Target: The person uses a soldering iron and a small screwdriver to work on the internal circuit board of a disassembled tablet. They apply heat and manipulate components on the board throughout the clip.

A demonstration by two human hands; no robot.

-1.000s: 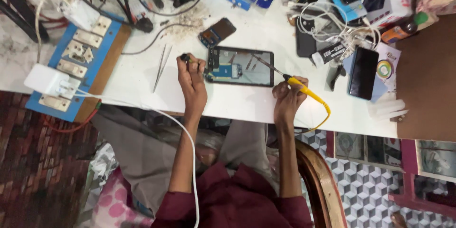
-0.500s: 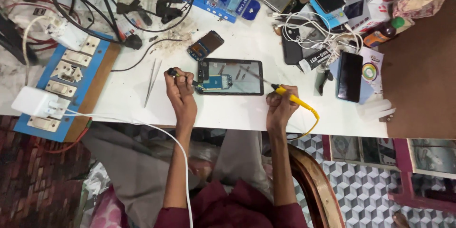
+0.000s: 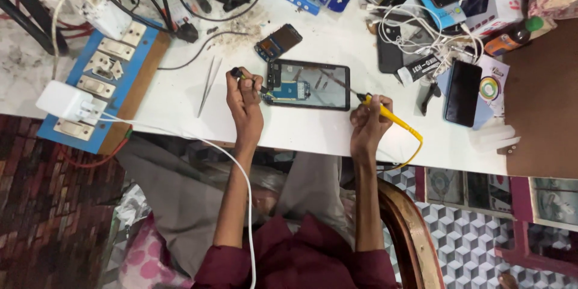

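Observation:
An opened phone (image 3: 308, 84) lies flat on the white table (image 3: 313, 132), its inner board and blue part showing. My left hand (image 3: 244, 99) grips a small dark-handled tool (image 3: 247, 78) whose tip reaches the phone's left end. My right hand (image 3: 368, 125) holds a yellow-handled soldering iron (image 3: 385, 112); its thin metal tip points across the phone's right part. A yellow cord trails from the iron over the table's near edge.
Tweezers (image 3: 208, 84) lie left of my left hand. A blue switchboard (image 3: 102, 78) with a white charger (image 3: 63, 101) sits at far left. A small circuit board (image 3: 278, 41), black phones (image 3: 462, 93), cables and boxes crowd the back and right.
The view has shifted, so the table sits a little differently in frame. Both hands stay at the phone with their tools; my left hand has edged closer to the phone's left end.

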